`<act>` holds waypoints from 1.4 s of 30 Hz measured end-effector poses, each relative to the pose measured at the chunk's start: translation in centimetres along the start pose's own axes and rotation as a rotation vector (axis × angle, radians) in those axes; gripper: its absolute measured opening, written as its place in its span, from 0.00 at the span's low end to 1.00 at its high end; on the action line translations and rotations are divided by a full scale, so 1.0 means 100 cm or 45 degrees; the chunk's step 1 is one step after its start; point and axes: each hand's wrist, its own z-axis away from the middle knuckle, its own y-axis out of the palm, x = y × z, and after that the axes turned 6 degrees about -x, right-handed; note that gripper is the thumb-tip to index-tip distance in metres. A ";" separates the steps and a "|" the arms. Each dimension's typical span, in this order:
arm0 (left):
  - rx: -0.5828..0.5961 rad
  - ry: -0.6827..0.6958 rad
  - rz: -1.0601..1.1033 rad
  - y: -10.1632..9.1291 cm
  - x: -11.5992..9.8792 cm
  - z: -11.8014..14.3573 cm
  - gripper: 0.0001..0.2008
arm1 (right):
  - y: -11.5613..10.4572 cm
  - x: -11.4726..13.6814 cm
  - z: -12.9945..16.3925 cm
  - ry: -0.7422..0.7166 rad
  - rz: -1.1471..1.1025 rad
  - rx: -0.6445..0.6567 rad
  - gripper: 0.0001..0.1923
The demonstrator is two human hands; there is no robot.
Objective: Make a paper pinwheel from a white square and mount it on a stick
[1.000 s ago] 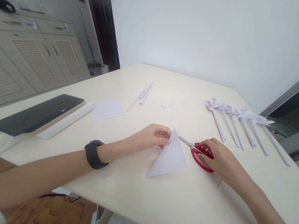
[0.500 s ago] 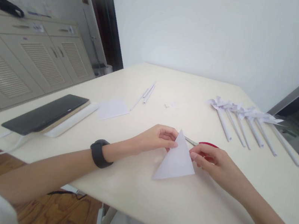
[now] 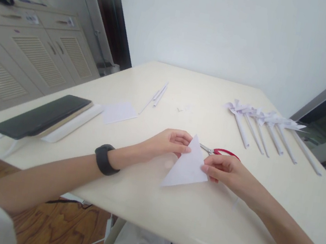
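Note:
A white sheet of paper folded into a triangle (image 3: 188, 167) is held just above the near part of the table, its point away from me. My left hand (image 3: 175, 142) pinches its left edge near the top, thumb in front. On the right edge, lower down, my right hand (image 3: 220, 168) grips the paper between thumb and fingers. Scissors with red handles (image 3: 226, 152) lie just behind the right hand, their blades partly hidden by the paper's tip.
Several paper pinwheels on rolled sticks (image 3: 262, 121) lie in a row at the right. Toward the left are rolled paper sticks (image 3: 160, 94), a flat paper square (image 3: 120, 113) and a dark tablet-like device (image 3: 43, 115) with a white cable. Small paper scraps (image 3: 183, 108) lie mid-table.
My right hand has slid down the triangle's right edge toward its lower corner and holds it more firmly. More of the scissors shows. The whole view has shifted slightly.

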 end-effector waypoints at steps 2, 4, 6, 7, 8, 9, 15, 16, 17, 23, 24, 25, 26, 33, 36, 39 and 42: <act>-0.023 0.004 -0.022 0.000 -0.001 0.000 0.11 | -0.001 0.001 0.000 0.011 -0.020 -0.056 0.12; -0.049 0.012 -0.052 -0.001 -0.003 0.000 0.14 | -0.002 0.004 0.001 0.042 -0.067 -0.131 0.13; -0.061 0.017 -0.084 -0.001 -0.006 0.001 0.16 | -0.004 0.006 0.003 0.070 -0.125 -0.197 0.14; -0.061 0.017 -0.098 -0.001 -0.006 0.001 0.18 | -0.005 0.007 0.004 0.075 -0.150 -0.220 0.15; -0.056 0.017 -0.111 -0.001 -0.007 0.001 0.18 | -0.005 0.007 0.004 0.075 -0.168 -0.237 0.16; -0.046 0.017 -0.122 -0.001 -0.007 0.001 0.19 | -0.006 0.007 0.004 0.071 -0.178 -0.250 0.17; 0.034 0.059 -0.211 0.001 0.001 0.000 0.18 | -0.007 0.002 0.000 0.056 -0.214 -0.298 0.18; 0.044 0.061 -0.227 0.001 0.003 0.000 0.17 | -0.007 0.001 0.000 0.056 -0.216 -0.306 0.18; 0.055 0.057 -0.239 0.002 0.004 0.000 0.18 | -0.007 0.000 0.000 0.055 -0.218 -0.313 0.18; 0.116 0.042 -0.275 0.005 0.006 0.002 0.29 | -0.007 -0.005 0.001 -0.001 -0.204 -0.331 0.19; 0.117 0.050 -0.279 0.004 0.006 0.002 0.30 | -0.007 -0.006 0.000 -0.012 -0.194 -0.338 0.19; 0.119 0.057 -0.281 0.004 0.006 0.001 0.30 | -0.006 -0.006 0.000 -0.022 -0.184 -0.351 0.19; 0.123 0.060 -0.279 0.004 0.006 0.001 0.30 | -0.006 -0.007 0.000 -0.029 -0.178 -0.363 0.19; 0.181 0.042 -0.169 0.003 0.007 -0.001 0.23 | -0.006 0.003 0.003 -0.070 -0.193 -0.374 0.18; 0.142 0.071 -0.086 0.003 0.005 0.001 0.23 | -0.007 0.007 0.005 -0.069 -0.163 -0.364 0.17; 0.011 0.029 -0.070 0.002 0.001 0.002 0.22 | -0.007 0.006 0.004 -0.055 -0.064 -0.370 0.17; -0.114 -0.071 -0.085 0.000 -0.001 0.002 0.21 | -0.008 0.002 0.003 -0.044 0.029 -0.382 0.16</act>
